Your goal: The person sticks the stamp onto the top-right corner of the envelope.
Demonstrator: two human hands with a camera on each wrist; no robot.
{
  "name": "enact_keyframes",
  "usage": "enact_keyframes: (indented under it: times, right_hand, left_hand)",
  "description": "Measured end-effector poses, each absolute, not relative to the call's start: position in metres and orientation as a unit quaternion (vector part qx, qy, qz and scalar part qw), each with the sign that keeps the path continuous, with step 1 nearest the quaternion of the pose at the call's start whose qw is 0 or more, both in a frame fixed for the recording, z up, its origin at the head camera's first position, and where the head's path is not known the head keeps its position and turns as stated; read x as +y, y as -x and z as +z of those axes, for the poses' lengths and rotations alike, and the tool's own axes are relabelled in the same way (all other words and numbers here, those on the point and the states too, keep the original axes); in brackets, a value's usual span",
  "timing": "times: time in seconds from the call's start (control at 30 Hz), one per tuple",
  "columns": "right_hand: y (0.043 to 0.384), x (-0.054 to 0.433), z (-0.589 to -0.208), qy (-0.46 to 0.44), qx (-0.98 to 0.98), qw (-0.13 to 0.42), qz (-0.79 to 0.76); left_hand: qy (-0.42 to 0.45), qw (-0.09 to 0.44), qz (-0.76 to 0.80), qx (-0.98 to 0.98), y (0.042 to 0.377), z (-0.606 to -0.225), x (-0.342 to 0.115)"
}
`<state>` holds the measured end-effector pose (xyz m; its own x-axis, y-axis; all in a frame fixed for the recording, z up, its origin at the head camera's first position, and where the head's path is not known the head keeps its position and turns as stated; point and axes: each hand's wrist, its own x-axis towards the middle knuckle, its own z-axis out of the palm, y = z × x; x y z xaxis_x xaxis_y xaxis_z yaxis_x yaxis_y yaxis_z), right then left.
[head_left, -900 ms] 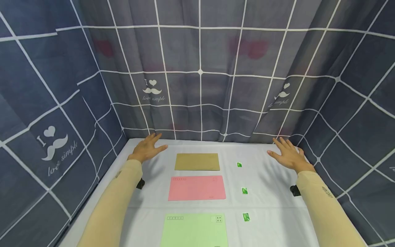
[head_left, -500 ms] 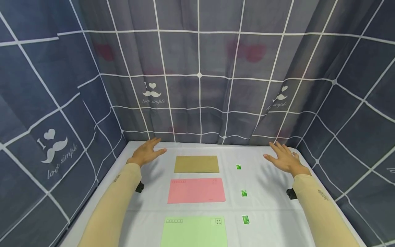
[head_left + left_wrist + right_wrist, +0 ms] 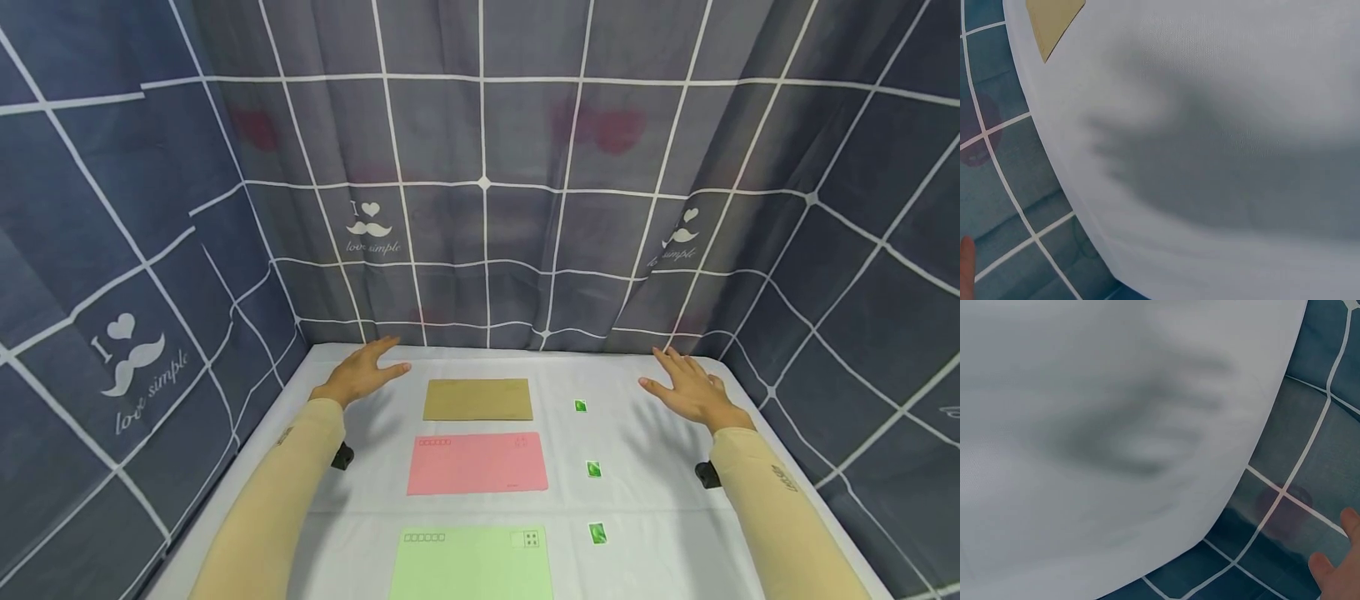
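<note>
My left hand point(image 3: 360, 372) hovers above the table's far left part, fingers extended and thumb spread, holding nothing. On the far right my right hand point(image 3: 693, 390) is likewise raised with its fingers spread and nothing in it. Between them lie a brown envelope point(image 3: 477, 400), a pink envelope point(image 3: 477, 463) and a light green envelope point(image 3: 472, 567), the last cut off by the lower edge of the head view. To the right of the envelopes, small green stamps sit in a column: a far stamp point(image 3: 581, 406), a middle stamp point(image 3: 593, 469) and a near stamp point(image 3: 597, 533).
A white cloth point(image 3: 637, 517) covers the table. Dark curtains point(image 3: 420, 133) with white grid lines enclose it at the back and both sides. Both wrists carry a black camera, such as the left wrist camera point(image 3: 342, 457). In the left wrist view, the brown envelope's corner point(image 3: 1050, 31) shows.
The head view has tilted slightly, so the whole scene sits a little lower. My right hand has shifted slightly left in the view. The envelopes and stamps lie as before.
</note>
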<state>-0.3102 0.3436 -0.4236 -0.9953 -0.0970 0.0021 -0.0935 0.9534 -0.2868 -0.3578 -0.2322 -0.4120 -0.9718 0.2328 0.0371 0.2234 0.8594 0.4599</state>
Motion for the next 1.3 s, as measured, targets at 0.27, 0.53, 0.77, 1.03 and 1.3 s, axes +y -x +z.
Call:
enact_keyframes:
  times: [0.27,0.53,0.77,1.03,1.3]
  right_hand:
    - [0.307,0.342,-0.423,0.055,0.988,0.000,-0.147]
    - [0.306,0.337,-0.427,0.058,0.986,-0.007,-0.153]
    - [0.305,0.337,-0.428,0.059,0.986,-0.007,-0.158]
    - [0.307,0.336,-0.432,0.071,0.985,-0.002,-0.160]
    - [0.309,0.335,-0.434,0.081,0.983,-0.008,-0.166]
  left_hand:
    - [-0.128,0.002,0.270,0.954,0.356,-0.415,-0.228]
    - [-0.122,0.009,0.287,0.950,0.352,-0.421,-0.223]
    - [-0.124,0.006,0.298,0.946,0.350,-0.426,-0.222]
    - [-0.124,-0.005,0.314,0.941,0.349,-0.427,-0.221]
    - [-0.134,-0.002,0.322,0.937,0.350,-0.424,-0.219]
